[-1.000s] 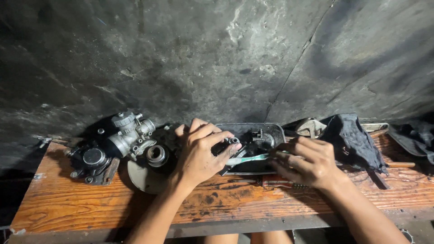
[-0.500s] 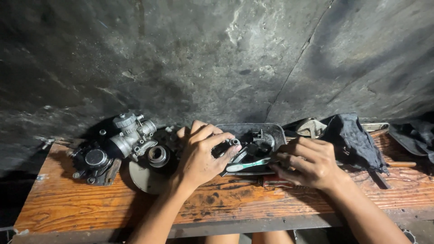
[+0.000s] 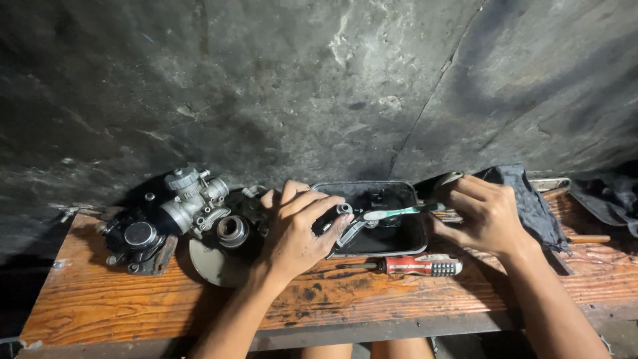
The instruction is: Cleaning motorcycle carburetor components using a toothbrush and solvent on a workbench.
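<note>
While the left hand [image 3: 292,233] is pinching a small metal part [image 3: 343,209] in closed fingers over the black tray [image 3: 372,247], the right hand [image 3: 488,214] is gripping a toothbrush [image 3: 389,213]; steadying the part should be helping.

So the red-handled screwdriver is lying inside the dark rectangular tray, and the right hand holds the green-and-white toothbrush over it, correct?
Not quite. The head view shows the red-handled screwdriver lying on the worn wooden bench, in front of the dark rectangular tray, not inside it. The rest stands: the right hand holds the green-and-white toothbrush over the tray.
</note>
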